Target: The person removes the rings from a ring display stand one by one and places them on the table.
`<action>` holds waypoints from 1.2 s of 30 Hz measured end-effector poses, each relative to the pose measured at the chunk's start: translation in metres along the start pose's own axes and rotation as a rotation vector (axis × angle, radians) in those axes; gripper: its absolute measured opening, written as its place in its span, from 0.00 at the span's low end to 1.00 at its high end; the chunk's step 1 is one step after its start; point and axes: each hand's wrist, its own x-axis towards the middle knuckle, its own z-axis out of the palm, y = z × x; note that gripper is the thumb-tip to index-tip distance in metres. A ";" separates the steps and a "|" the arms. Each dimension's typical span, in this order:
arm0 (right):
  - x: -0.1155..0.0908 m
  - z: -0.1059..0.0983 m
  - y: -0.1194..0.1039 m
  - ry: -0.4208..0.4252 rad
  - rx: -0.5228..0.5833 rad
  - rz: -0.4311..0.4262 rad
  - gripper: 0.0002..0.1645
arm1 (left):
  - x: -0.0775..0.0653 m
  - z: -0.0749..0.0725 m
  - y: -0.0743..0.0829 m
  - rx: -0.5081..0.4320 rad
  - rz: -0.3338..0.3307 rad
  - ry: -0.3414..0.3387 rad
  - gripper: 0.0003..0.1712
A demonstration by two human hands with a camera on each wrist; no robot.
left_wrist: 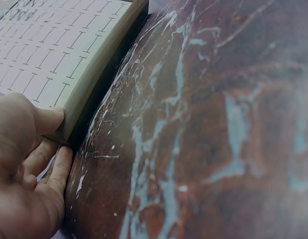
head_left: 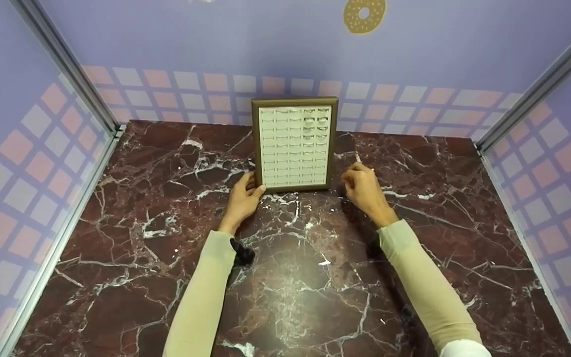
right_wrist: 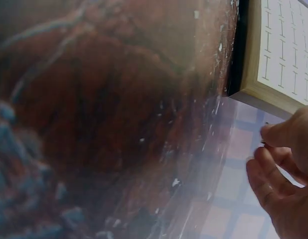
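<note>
A ring display board with a brown frame and white slotted face leans upright on the marble table. Several shiny rings sit in slots at its upper right; the lower slots hold none. My left hand grips the board's lower left corner, thumb on the front and fingers around the edge. Off the board's right side, my right hand has thumb and index finger pinched together. A tiny dark bit of what looks like a ring shows between those fingertips, mostly hidden by them.
The dark red marble table has white veins. Behind the board stands a purple wall with pink and white squares, and side panels close in the left and right. Dark wrist devices hang at the sleeves.
</note>
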 end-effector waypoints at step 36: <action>0.008 -0.008 -0.006 -0.069 0.011 0.028 0.10 | -0.001 0.000 0.002 -0.012 -0.018 -0.008 0.32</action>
